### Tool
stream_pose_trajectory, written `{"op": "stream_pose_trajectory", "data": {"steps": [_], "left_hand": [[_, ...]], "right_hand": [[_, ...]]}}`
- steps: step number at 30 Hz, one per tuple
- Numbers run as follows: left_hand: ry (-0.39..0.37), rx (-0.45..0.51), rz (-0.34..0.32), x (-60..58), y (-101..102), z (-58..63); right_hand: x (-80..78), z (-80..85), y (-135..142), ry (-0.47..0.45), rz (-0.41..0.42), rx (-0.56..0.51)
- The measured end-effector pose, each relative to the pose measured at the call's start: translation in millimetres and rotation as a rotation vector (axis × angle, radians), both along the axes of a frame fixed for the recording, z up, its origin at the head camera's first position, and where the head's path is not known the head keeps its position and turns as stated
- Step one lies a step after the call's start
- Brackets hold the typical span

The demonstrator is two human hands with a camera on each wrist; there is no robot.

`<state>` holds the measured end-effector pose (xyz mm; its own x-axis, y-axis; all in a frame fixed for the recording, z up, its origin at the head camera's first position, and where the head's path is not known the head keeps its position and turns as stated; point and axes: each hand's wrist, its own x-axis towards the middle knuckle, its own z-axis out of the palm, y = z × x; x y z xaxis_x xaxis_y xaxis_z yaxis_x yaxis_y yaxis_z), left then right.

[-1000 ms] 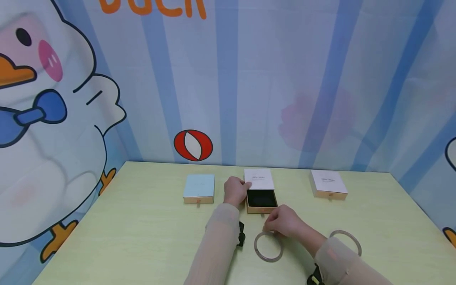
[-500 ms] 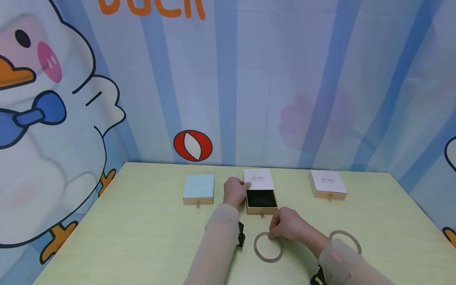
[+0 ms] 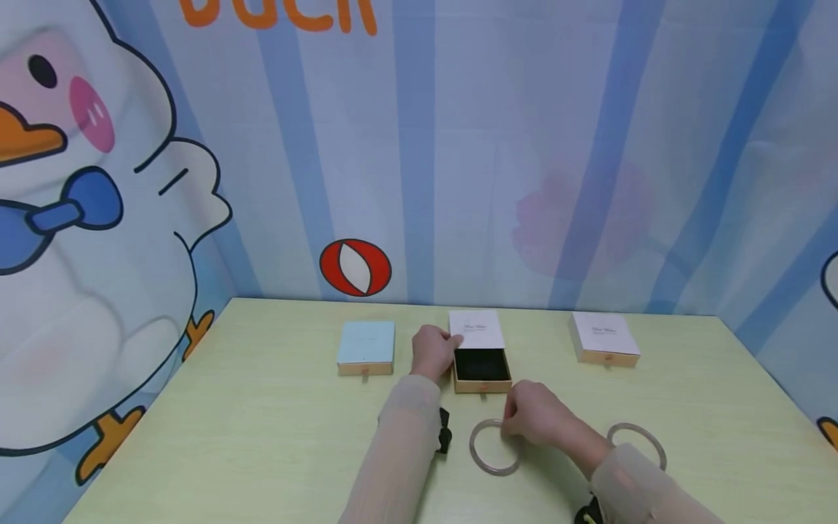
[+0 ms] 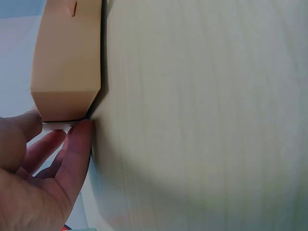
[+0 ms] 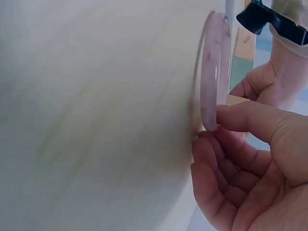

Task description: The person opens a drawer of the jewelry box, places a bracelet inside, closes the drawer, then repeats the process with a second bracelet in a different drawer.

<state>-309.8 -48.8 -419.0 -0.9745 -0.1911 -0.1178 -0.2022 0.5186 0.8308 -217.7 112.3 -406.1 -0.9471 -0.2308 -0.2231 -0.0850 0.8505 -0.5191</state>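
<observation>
A pale pinkish-grey bangle [image 5: 210, 72] is pinched at its right-hand edge between thumb and fingertips of my right hand [image 3: 540, 416]. In the right wrist view it stands close to the tabletop, its shadow beside it. Farther back, my left hand [image 3: 432, 353] grips the left side of a white-topped drawer box [image 3: 476, 329]. The box's tan drawer [image 4: 67, 53] is pulled out toward me and shows a black lining [image 3: 481, 364]. In the left wrist view the thumb lies on top of the sleeve and the fingers lie along its lower side.
A light-blue box [image 3: 366, 348] stands to the left and a second white box [image 3: 604, 335] to the right, both with drawers in. Another bangle [image 3: 657, 444] lies beyond my right forearm, which partly hides it. A printed fabric backdrop [image 3: 458, 160] rises behind the table [image 3: 262, 407].
The right hand has slid a little rightward along the bangle's rim and now pinches it; the bangle has shifted slightly up in view. The left hand and the box stay put.
</observation>
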Motion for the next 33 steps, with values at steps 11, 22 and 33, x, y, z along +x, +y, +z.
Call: {"op": "stream_pose_trajectory", "data": {"steps": [11, 22, 33], "left_hand": [[0.002, 0.010, -0.003, -1.2, 1.1, -0.4], [0.004, 0.002, -0.007, -1.4, 0.7, -1.6], [0.007, -0.009, 0.009, -2.2, 0.1, -3.5]], "right_hand": [[-2.9, -5.1, 10.4, 0.025, -0.032, -0.113], [-3.0, -8.8, 16.5, -0.039, -0.089, -0.228], [-0.8, -9.5, 16.3, -0.075, -0.114, -0.282]]}}
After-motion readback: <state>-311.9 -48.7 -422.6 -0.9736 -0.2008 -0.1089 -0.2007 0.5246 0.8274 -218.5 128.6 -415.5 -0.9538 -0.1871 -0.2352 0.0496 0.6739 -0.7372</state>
